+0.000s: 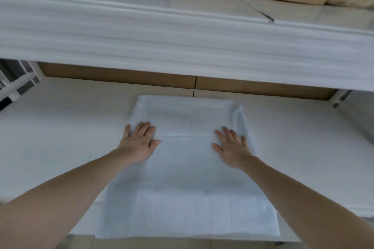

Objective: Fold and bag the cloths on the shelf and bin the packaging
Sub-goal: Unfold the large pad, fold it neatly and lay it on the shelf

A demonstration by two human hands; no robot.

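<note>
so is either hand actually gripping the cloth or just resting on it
Nothing is gripped. The left hand and right hand both lie flat, fingers straight, pressing on top of the white cloth, one near each side edge.

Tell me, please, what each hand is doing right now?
Left hand: open, flat on the pale white folded cloth.
Right hand: open, flat on it too.

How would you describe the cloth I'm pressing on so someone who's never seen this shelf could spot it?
Look at the lower white shelf, below the thick white shelf edge and in front of the brown cardboard boxes. A pale bluish-white folded cloth lies flat at its centre, reaching the front edge. Both the left hand and right hand press flat on it.
</note>
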